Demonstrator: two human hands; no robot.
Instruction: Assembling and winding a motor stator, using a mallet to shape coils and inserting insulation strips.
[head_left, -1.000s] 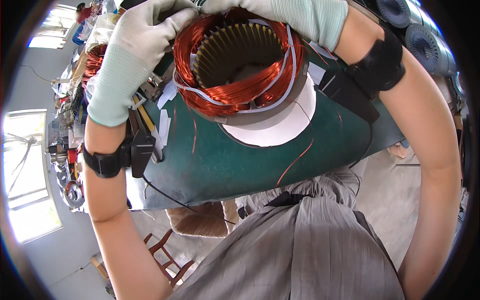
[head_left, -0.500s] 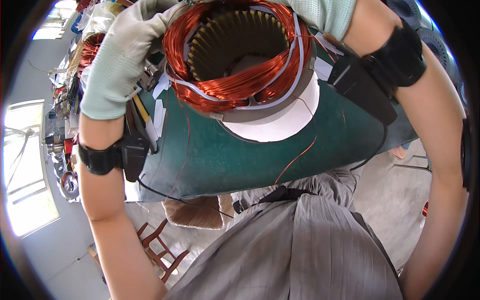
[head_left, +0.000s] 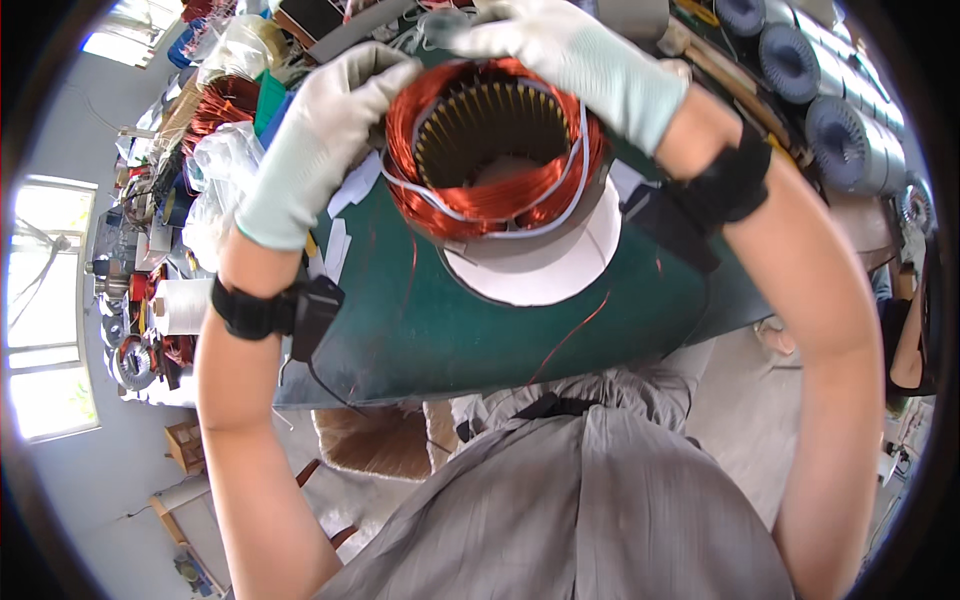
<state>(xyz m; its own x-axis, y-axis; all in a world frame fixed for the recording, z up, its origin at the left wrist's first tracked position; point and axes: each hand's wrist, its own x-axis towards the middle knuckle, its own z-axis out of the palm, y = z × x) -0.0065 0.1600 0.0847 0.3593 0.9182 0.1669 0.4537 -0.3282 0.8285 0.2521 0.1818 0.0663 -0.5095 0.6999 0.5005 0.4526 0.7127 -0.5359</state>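
A motor stator (head_left: 500, 180) with red copper windings stands on a round white board (head_left: 535, 270) on the green table. White tubing or tie runs around the coil, and yellow slot liners ring the bore. My left hand (head_left: 340, 120), in a pale knit glove, is at the stator's far left edge. Its fingers are bent and closed; what they pinch, if anything, is too small to see. Above the far rim, my gloved right hand (head_left: 570, 60) reaches leftward with blurred fingers. A clear greyish thing (head_left: 443, 30) lies at its fingertips; whether it is held is unclear.
Green table (head_left: 450, 340) with loose copper wire strands. Copper coils (head_left: 220, 110) and plastic bags (head_left: 225, 165) crowd the left side. Several grey stator cores (head_left: 840, 140) are stacked at the far right. A brown lined basket (head_left: 370, 440) sits below the table's near edge.
My right hand has come up and left over the stator's far rim. My left hand stays near the left side. The view has shifted, so the stator appears smaller and more of the far table shows.
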